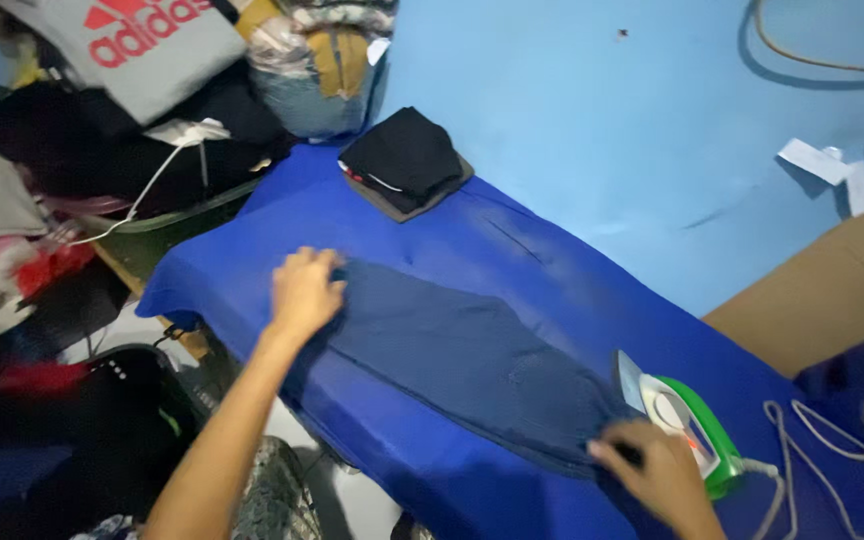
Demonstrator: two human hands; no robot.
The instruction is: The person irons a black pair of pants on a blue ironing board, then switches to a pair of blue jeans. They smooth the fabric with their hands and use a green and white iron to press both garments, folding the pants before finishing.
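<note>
Hands on navy garment (462, 365), L hand (304, 292) fingers flat pressing it, R hand (657, 470) fingers curled gripping its edge, beside green iron (687, 422).

Garment flat on a covered board, a hand at each end.

The garment (462, 365) lies lengthwise on the board (372, 430). The left hand (304, 292) rests on its far-left end; the right hand (657, 470) touches its near-right end, just before the iron (687, 425), which seems to stand on its heel. Folded clothes (404, 160) sit at the board's far end, a clothes pile (142, 90) to their left.
</note>
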